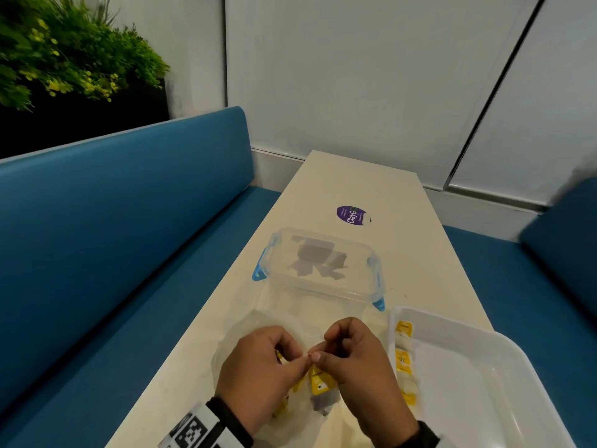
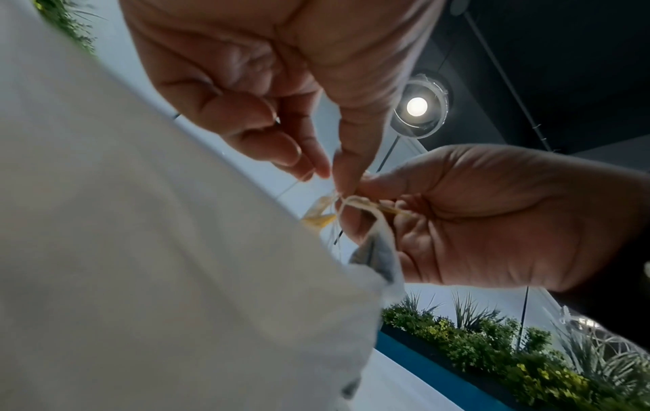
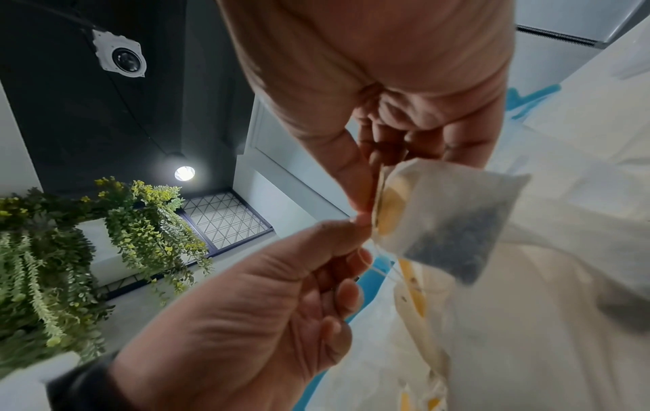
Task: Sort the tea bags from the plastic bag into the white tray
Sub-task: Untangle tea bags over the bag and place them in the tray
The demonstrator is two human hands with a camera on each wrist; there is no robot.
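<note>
Tea bags, part-sorted: white tray [image 1: 504,334], plastic bag [image 1: 245,331], one bag in hand.
Tray lies to the right, nearer the right hand [image 1: 361,360]; both hands meet over the plastic bag, right pinching a hanging tea bag [image 3: 446,219], left hand [image 1: 261,363] pinching its string.

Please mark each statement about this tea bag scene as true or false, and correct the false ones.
1. Both hands pinch at one tea bag. True: the left hand and the right hand meet on it.
2. The white tray holds no tea bags. False: several yellow-tagged ones lie along its left side.
3. The clear container has blue clips. True.
4. The purple sticker is on the tray. False: it is on the table.
</note>
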